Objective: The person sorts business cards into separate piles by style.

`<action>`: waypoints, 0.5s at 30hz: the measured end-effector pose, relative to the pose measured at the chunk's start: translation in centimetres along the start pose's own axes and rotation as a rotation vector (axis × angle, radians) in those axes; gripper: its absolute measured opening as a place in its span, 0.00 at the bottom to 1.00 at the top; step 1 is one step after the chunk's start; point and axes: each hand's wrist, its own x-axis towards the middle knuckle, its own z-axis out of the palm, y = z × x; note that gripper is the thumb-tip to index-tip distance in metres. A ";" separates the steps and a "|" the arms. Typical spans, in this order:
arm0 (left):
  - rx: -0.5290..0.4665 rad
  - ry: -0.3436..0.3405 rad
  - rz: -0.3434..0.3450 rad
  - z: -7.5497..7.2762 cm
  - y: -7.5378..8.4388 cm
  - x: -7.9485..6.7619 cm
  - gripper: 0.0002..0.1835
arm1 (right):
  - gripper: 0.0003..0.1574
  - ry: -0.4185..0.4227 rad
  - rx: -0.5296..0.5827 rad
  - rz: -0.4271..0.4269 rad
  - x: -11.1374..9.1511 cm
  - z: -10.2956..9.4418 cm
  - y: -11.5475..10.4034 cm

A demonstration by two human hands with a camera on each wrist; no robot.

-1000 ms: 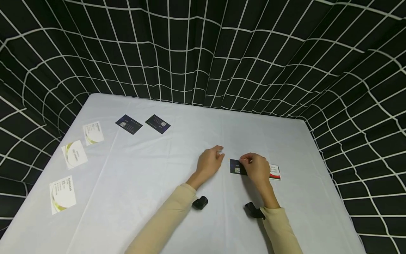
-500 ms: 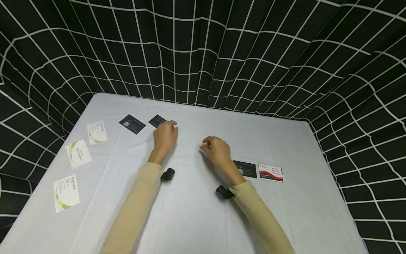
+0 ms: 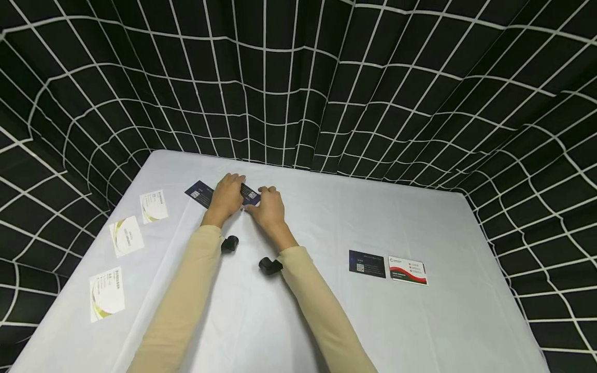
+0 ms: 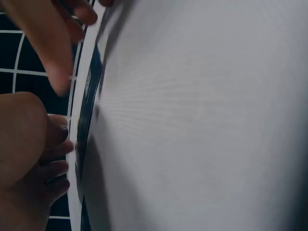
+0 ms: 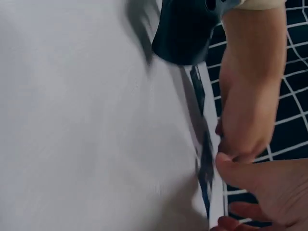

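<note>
In the head view a dark blue business card with a QR code (image 3: 251, 194) lies at the back left of the table, between both hands. My left hand (image 3: 227, 196) is over its left end, fingers reaching to the far edge and loosely bent. My right hand (image 3: 271, 208) is at its right corner, thumb by the near edge and fingers by the far one, spread apart. A second dark card (image 3: 200, 194) lies just left, partly hidden by the left hand. The left wrist view shows the first card (image 4: 90, 96) nearly edge-on, with fingertips close over it.
Three white cards with gold curves, a near card (image 3: 107, 294), a middle card (image 3: 127, 237) and a far card (image 3: 154, 206), line the left side. Another dark card (image 3: 367, 264) and a red-and-white card (image 3: 408, 270) lie side by side at right. A black gridded curtain (image 3: 298, 77) surrounds the white table.
Both hands have moved left and back. The right hand has left the dark card beside the red-and-white card and come to the back-left dark card, where the left hand is too.
</note>
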 end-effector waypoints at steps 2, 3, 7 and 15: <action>-0.027 -0.031 -0.002 0.0 0.0 -0.1 0.30 | 0.41 -0.036 -0.071 0.030 0.3 0.3 -0.6; -0.046 -0.044 -0.005 0.0 0.0 -0.1 0.30 | 0.41 -0.053 -0.094 0.044 0.5 0.4 -0.7; -0.088 -0.048 -0.013 0.0 0.1 -0.2 0.29 | 0.36 -0.108 -0.082 0.090 1.4 0.1 -0.7; -0.300 0.106 -0.030 -0.2 -0.3 -0.5 0.22 | 0.23 -0.057 0.148 0.081 1.1 0.8 0.5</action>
